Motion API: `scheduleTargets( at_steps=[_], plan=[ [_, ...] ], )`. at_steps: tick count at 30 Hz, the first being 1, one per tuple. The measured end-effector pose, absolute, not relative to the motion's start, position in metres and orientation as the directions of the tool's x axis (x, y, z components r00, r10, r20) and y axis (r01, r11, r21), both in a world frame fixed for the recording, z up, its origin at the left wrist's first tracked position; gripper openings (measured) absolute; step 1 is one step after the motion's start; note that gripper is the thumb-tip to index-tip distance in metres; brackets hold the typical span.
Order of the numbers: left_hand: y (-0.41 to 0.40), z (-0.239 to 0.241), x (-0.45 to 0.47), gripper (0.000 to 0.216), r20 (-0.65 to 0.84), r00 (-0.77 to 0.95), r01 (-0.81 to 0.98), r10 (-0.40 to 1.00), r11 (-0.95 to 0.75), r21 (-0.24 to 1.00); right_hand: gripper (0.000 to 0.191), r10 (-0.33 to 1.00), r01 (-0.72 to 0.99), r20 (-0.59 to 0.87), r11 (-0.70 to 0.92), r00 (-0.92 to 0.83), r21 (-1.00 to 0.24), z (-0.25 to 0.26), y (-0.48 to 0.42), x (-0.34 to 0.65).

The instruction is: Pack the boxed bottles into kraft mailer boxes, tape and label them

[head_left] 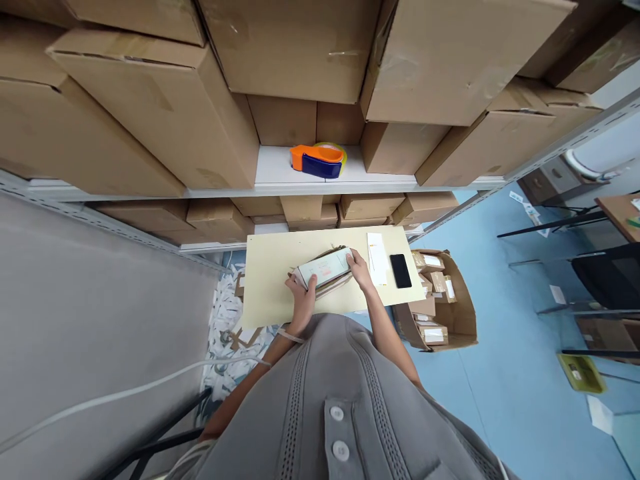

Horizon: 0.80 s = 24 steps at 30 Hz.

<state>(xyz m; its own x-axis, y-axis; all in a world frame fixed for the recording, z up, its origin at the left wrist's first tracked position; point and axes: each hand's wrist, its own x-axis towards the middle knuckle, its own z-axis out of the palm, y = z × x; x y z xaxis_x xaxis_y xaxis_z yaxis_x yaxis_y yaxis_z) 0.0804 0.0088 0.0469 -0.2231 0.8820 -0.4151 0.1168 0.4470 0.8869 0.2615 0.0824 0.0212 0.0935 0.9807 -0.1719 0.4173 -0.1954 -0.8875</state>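
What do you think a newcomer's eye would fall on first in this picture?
Probably the orange and blue tape dispenser, bright against the white shelf among large cardboard cartons. Below it, on a pale yellow board, the left hand and right hand hold a flat white packet. A black smartphone lies to the packet's right on the board.

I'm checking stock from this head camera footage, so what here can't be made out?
In the head view:
Print on the white packet, held by the left hand and right hand: too small to read.
Brown packets beneath it: mostly hidden by the white packet and hands.
Paper slip: text too small.
Parcel labels in the cardboard box: too small.
Wooden desk: cut off by the right edge.
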Motion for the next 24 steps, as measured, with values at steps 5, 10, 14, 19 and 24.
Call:
scheduleTargets(
  at_steps=[5, 10, 14, 19, 24],
  plan=[
    [0.007, 0.013, 0.079, 0.047, -0.513, -0.213, 0.169, 0.832, 0.548, 0.819, 0.043, 0.956, 0.618, -0.268, -0.285, 0.122, -0.733, 0.012, 0.074, 0.271],
    [0.004, -0.007, 0.072, 0.046, -0.658, -0.176, 0.297, 0.732, 0.677, 0.673, 0.047, 0.944, 0.700, -0.316, -0.290, 0.097, -0.652, 0.005, 0.069, 0.271],
    [0.006, -0.011, 0.068, 0.042, -0.636, -0.185, 0.455, 0.750, 0.639, 0.621, 0.049, 0.958, 0.713, -0.270, -0.254, 0.093, -0.654, -0.003, 0.069, 0.267],
    [0.007, -0.011, 0.062, 0.024, -0.632, -0.075, 0.636, 0.771, 0.525, 0.566, 0.047, 0.974, 0.761, -0.213, -0.195, 0.076, -0.619, -0.010, 0.070, 0.268],
    [0.006, -0.006, 0.061, 0.024, -0.619, -0.045, 0.673, 0.784, 0.481, 0.561, 0.047, 0.980, 0.791, -0.185, -0.166, 0.068, -0.589, -0.013, 0.074, 0.267]
  ],
)
